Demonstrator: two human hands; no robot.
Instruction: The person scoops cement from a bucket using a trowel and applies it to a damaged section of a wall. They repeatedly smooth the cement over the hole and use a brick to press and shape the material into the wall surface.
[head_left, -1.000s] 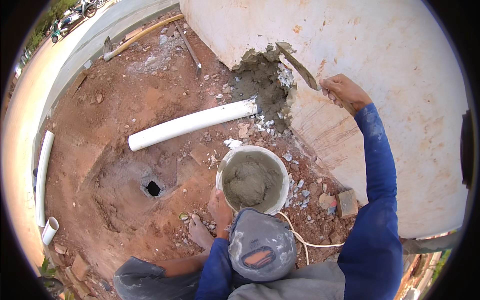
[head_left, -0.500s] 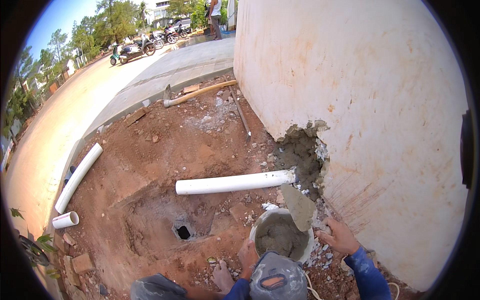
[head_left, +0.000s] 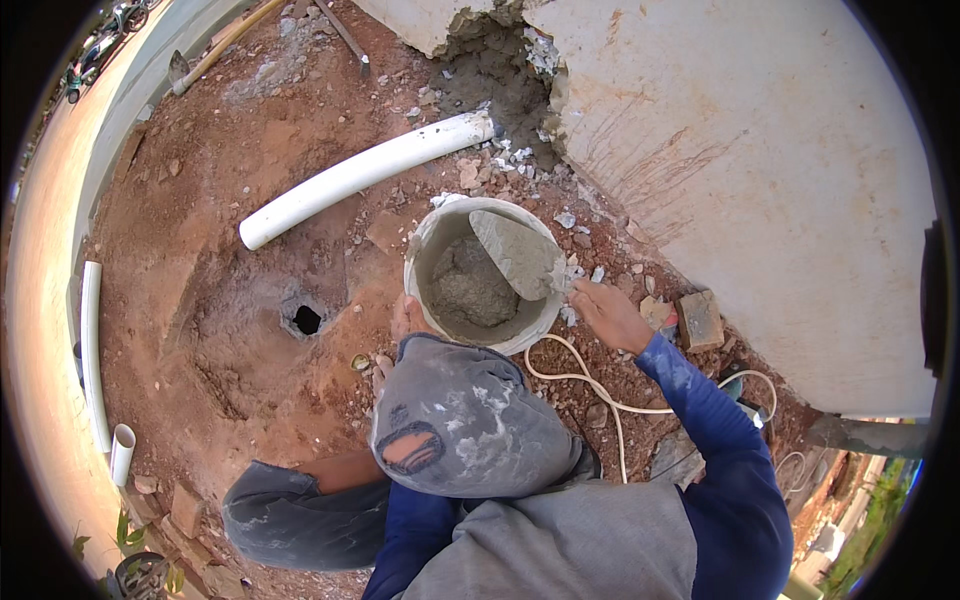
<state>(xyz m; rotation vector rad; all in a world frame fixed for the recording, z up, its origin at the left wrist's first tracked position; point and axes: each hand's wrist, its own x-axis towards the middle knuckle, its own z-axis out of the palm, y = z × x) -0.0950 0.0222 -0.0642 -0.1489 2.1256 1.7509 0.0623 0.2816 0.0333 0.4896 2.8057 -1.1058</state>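
My right hand [head_left: 612, 316] is closed round the handle of a trowel [head_left: 516, 252]. The mortar-coated blade lies over the right part of a round, pale bucket [head_left: 424, 236]. Wet grey mortar [head_left: 470, 286] fills the bottom of that bucket. At the bucket's near left side, my left hand [head_left: 412, 317] grips it, partly hidden behind my knee. Beyond the bucket, a white pipe [head_left: 365, 181] lies across the dirt. Its right end meets a ragged hole [head_left: 505, 80] in the wall, which is packed with grey mortar.
The pale wall [head_left: 740, 170] rises on the right. A square opening [head_left: 305, 319] sits in the red dirt. White pipe pieces [head_left: 93, 355] lie by the left kerb, a hoe [head_left: 222, 50] at upper left. A pale cable [head_left: 600, 390] loops near my right arm, beside a brick [head_left: 700, 321].
The view has tilted down toward my body. My right hand has brought the trowel from above the bucket's far right rim to lie inside its outline. My left hand stays at the bucket.
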